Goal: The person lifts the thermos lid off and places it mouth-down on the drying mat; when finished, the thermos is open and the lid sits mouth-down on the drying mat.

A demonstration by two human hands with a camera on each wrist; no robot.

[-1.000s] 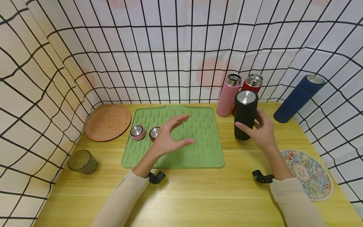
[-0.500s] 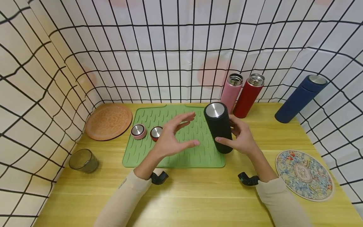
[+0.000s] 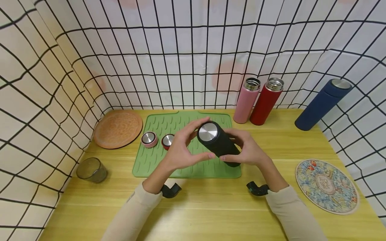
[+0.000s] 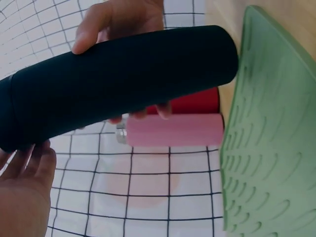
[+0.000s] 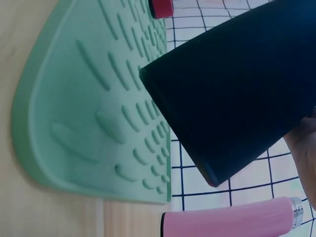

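A black thermos bottle (image 3: 221, 144) with a silver-topped lid is tilted above the green mat, its top leaning left. My right hand (image 3: 248, 149) grips its lower body, thumb in front and fingers behind. My left hand (image 3: 181, 147) curves round the lid end, with the thumb in front and fingertips at the far side. In the left wrist view, the left fingers (image 4: 37, 163) meet the bottle near the lid seam. On the green mat (image 3: 193, 170) lie a pink lid (image 3: 149, 139) and a red lid (image 3: 167, 141), the latter partly behind my left hand.
A pink bottle (image 3: 246, 102) and a red bottle (image 3: 266, 102), both uncapped, stand at the back right. Farther right is a capped blue bottle (image 3: 322, 105). An orange round mat (image 3: 117, 129) and a glass (image 3: 91, 170) lie left, a patterned round mat (image 3: 327, 185) right.
My right hand has carried the black bottle left from beside the red bottle to over the green mat, tilting it. The lid end has come into my left hand, which has barely moved.
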